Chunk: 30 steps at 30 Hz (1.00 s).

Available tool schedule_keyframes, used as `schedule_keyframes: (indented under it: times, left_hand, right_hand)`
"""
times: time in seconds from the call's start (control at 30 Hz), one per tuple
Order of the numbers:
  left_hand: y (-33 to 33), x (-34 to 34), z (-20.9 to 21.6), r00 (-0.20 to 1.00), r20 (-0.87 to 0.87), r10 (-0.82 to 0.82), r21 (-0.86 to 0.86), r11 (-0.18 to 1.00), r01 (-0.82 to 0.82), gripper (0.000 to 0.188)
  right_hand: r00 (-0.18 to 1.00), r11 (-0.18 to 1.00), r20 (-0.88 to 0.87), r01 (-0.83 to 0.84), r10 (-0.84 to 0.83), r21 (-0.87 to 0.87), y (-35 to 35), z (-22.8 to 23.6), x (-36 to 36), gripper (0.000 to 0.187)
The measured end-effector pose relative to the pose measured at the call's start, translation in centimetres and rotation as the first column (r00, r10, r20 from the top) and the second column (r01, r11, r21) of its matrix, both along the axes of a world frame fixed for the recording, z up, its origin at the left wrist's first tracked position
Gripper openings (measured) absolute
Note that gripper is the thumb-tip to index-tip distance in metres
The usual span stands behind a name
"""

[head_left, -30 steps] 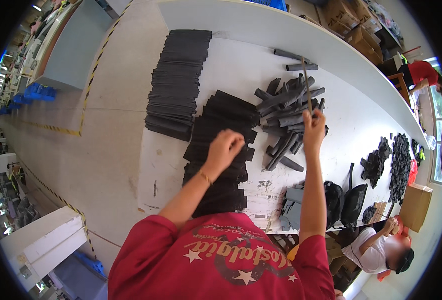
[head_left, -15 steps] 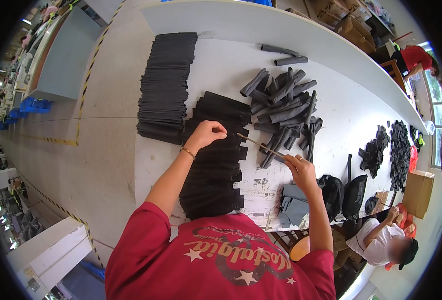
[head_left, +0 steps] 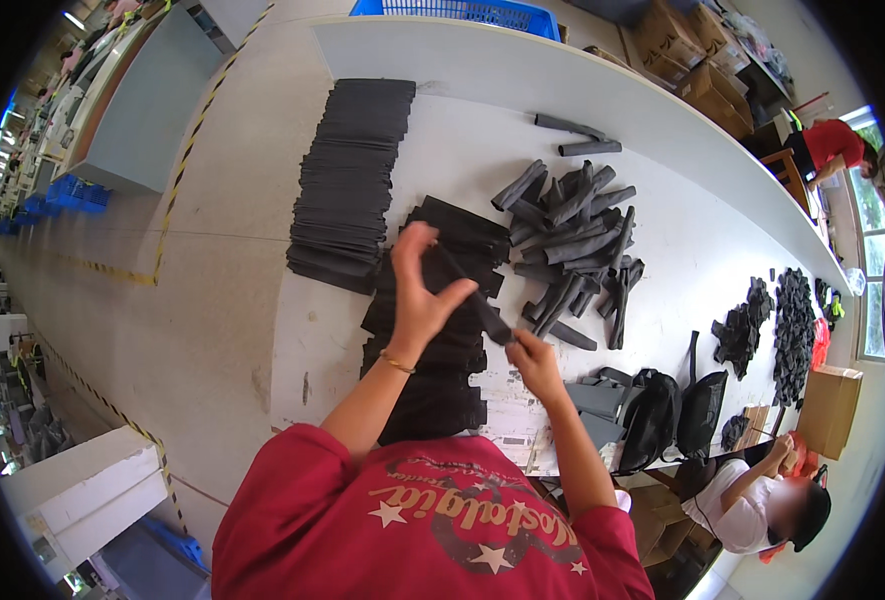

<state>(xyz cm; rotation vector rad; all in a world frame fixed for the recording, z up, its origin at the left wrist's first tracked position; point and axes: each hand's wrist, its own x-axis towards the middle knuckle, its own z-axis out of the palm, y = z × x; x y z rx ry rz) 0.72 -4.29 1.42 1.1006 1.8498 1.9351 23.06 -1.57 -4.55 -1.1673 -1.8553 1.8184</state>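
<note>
Leftmost, beyond your left hand, a row of dark folded pieces lies closely overlapped. Your left hand has its thumb and fingers spread apart; blur hides whether it touches the dark strip. That strip slants from beside your left hand to your right, above a black stack that lies under your left hand. Your right hand pinches the strip's near end. Beyond and right of it sprawls a loose pile of dark tubes; farther right of that hand sit two black bags.
</note>
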Motion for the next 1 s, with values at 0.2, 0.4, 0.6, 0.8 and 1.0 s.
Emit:
schedule_keyframes:
  times: [0.2,0.4,0.6,0.8,1.0]
  left_hand:
    - [-2.4,3.9,-8.2,-0.032,0.953,-0.302,0.303,0.95,0.073,0.027]
    - [-1.8,2.4,-6.1,0.002,0.98,-0.199,0.199,0.98,0.024,0.027]
    - [-1.0,0.1,-5.3,0.192,0.975,-0.115,0.097,0.99,0.104,0.024]
    - [0.0,-3.1,-2.6,0.64,0.763,0.09,0.092,0.965,-0.245,0.041]
    - [-5.1,5.4,-4.5,0.384,0.914,-0.133,0.023,0.961,0.276,0.052]
  right_hand:
    - [0.968,0.946,0.001,0.244,-0.25,0.213,-4.7,0.2,-5.3,0.017]
    - [0.958,0.948,0.149,0.203,-0.244,0.243,-7.9,0.7,-4.8,0.015]
    - [0.974,0.988,0.194,0.137,-0.12,-0.076,-11.1,1.6,0.4,0.018]
    - [0.968,0.982,0.211,0.159,-0.135,-0.1,-12.7,2.5,4.2,0.019]
    - [0.971,0.986,0.211,0.132,-0.109,-0.098,-11.0,3.6,3.0,0.022]
